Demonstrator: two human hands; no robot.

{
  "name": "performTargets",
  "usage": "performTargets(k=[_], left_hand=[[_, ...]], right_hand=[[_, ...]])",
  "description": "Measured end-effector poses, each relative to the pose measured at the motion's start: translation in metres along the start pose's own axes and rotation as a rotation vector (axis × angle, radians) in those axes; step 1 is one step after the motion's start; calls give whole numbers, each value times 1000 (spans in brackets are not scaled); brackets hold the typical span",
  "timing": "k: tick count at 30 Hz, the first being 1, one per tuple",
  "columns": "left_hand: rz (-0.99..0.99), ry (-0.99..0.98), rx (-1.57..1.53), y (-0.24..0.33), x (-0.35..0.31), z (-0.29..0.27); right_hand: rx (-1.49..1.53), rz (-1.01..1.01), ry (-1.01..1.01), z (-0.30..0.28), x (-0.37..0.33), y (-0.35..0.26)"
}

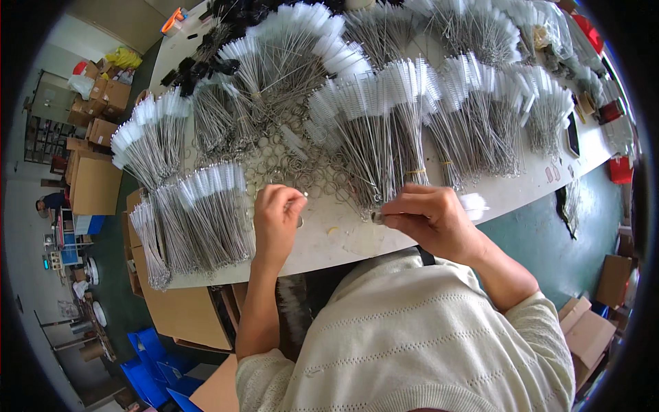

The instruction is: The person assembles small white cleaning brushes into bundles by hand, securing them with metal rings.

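Observation:
My left hand (278, 216) is raised over the front of the table, its fingers curled in a pinch. A small metal ring (300, 222) shows at the fingertips. To the right, my right hand (432, 218) pinches a thin wire-handled brush, mostly covered by the fingers. White bristles (473, 205) stick out behind that hand, and a dark metallic end (377, 218) shows at its fingertips. Between and beyond the hands lies a heap of loose metal rings (278, 163). Bundles of wire brushes with white bristles (371, 130) stand close beyond my right hand.
More brush bundles (213, 213) lie left of my left hand, and others (480, 113) at the far right. Black-bristled brushes (189, 72) sit at the back left. A dark phone (573, 135) rests near the right edge. Cardboard boxes (178, 295) stand below the table's left side.

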State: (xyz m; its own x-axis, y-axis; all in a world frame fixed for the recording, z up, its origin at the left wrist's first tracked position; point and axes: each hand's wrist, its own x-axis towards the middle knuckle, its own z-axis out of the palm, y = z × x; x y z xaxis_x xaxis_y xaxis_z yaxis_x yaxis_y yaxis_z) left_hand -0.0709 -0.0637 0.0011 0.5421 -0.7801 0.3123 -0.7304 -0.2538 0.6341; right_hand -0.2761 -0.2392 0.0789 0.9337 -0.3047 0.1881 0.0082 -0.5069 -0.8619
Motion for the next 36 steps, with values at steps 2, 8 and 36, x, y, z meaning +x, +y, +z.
performTargets(k=[2,8,36], left_hand=[[-149,41,-181,12,4,-9],[-396,36,-1264,68,5,-14],[-289,-397,-1348,91,-5,-60]], right_hand=[[50,-33,-24,4,14,-10],[244,-82,27,27,36,-24],[-405,-900,222,34,23,-26]])
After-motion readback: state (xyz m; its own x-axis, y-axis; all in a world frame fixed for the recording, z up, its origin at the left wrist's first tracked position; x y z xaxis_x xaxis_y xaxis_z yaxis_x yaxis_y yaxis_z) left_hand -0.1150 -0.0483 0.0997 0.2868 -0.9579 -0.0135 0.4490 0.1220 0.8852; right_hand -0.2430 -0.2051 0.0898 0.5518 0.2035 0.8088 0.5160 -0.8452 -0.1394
